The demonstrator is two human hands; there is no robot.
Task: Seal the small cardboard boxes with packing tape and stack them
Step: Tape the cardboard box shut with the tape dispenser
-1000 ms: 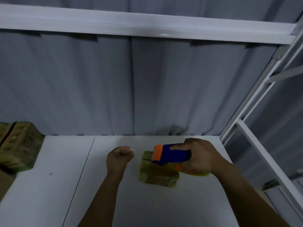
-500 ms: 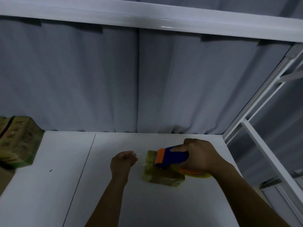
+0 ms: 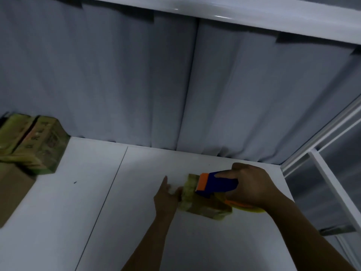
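Observation:
A small cardboard box (image 3: 203, 207) wrapped in yellowish tape lies on the white table (image 3: 136, 231) at the right. My right hand (image 3: 252, 184) grips a blue and orange tape dispenser (image 3: 216, 183) that rests over the box's top; its yellow tape roll (image 3: 248, 209) shows below my palm. My left hand (image 3: 167, 196) has straight fingers and touches the box's left side. A stack of taped boxes (image 3: 33, 145) sits at the far left edge.
A grey curtain (image 3: 175, 85) hangs behind the table. A white shelf beam (image 3: 254, 18) runs overhead, and a white metal rack frame (image 3: 322, 153) stands at the right. A plain brown carton (image 3: 11, 192) sits under the left stack.
My left hand opened from a loose fist and moved right against the box's side. The dispenser has slid a little along the box top. The camera view tilted and shifted.

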